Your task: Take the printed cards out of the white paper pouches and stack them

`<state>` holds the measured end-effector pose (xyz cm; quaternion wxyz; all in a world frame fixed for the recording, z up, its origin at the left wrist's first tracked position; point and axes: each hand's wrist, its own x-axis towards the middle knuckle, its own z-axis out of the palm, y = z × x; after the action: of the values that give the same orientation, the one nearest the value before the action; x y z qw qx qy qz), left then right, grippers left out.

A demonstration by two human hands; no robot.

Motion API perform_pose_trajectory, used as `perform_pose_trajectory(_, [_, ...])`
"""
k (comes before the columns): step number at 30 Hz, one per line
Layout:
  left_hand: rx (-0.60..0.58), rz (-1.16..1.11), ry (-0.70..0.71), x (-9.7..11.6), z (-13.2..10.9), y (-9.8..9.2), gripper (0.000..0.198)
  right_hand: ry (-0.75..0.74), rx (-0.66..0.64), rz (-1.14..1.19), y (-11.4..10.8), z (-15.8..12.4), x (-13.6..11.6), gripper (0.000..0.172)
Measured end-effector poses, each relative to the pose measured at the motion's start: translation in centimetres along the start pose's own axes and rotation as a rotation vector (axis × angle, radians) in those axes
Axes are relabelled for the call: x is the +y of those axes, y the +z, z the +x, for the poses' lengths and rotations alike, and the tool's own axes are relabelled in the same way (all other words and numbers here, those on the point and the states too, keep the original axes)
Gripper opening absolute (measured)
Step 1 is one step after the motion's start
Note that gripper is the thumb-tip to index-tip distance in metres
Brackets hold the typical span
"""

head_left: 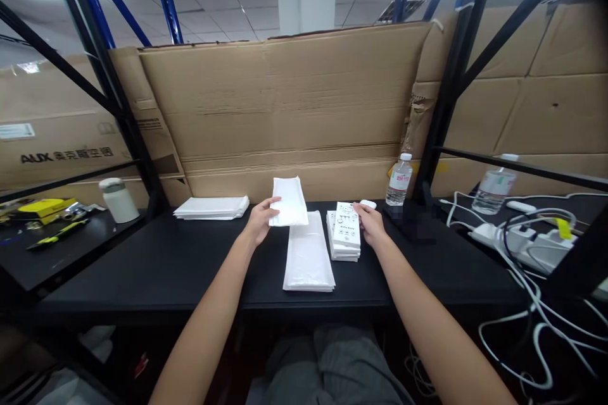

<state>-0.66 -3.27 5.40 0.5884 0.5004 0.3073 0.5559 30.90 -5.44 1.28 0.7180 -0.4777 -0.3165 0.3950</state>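
My left hand (259,221) is closed on the left edge of a white envelope (289,202), which is raised above the table. Under and in front of it lies a stack of long white envelopes (310,259). Just to the right stands a pile of small white boxes (342,253). My right hand (371,225) pinches the right edge of the top white box (347,225), which has black print and sits askew over the pile. Farther left, another stack of flat white envelopes (212,207) rests near the back of the table.
A water bottle (399,181) stands at the back right of the black table (190,266). Cardboard panels (285,101) close off the rear. To the right, white cables (536,304) hang by a power strip (527,243). A white flask (118,201) and tools (57,234) lie left.
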Motion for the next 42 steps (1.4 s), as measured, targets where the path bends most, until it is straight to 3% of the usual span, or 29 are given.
perform_pose_trajectory(4, [-0.059,0.012,0.022,0.2,-0.5,0.6,0.047,-0.011,-0.028,-0.06,0.0,0.0,0.3,0.034])
perform_pose_trajectory(8, [-0.041,0.079,0.058,-0.1,-0.4,0.7,0.034,0.009,-0.062,-0.109,0.0,0.0,0.5,0.03])
perform_pose_trajectory(12, [-0.077,0.166,0.027,-0.3,-0.5,0.8,0.035,0.011,-0.088,-0.154,0.1,-0.1,0.5,0.026])
perform_pose_trajectory(22, [-0.443,0.332,-0.116,0.1,-1.8,1.4,0.031,0.012,-0.116,-0.156,0.3,-0.2,0.6,0.027])
perform_pose_trajectory(27, [-0.553,0.396,-0.126,0.2,-2.1,1.4,0.027,-0.002,-0.126,-0.156,0.3,-0.3,0.6,0.026])
perform_pose_trajectory(38, [-0.63,0.45,-0.328,1.7,-2.8,0.8,0.047,-0.017,-0.146,-0.165,0.3,-0.1,0.8,0.031])
perform_pose_trajectory(40, [-0.589,0.435,-0.312,1.6,-2.5,0.5,0.038,-0.018,-0.143,-0.174,0.3,-0.1,0.8,0.031])
perform_pose_trajectory(42, [-0.462,0.383,-0.2,1.1,-1.9,0.4,0.028,-0.016,-0.141,-0.183,0.3,-0.1,0.9,0.031])
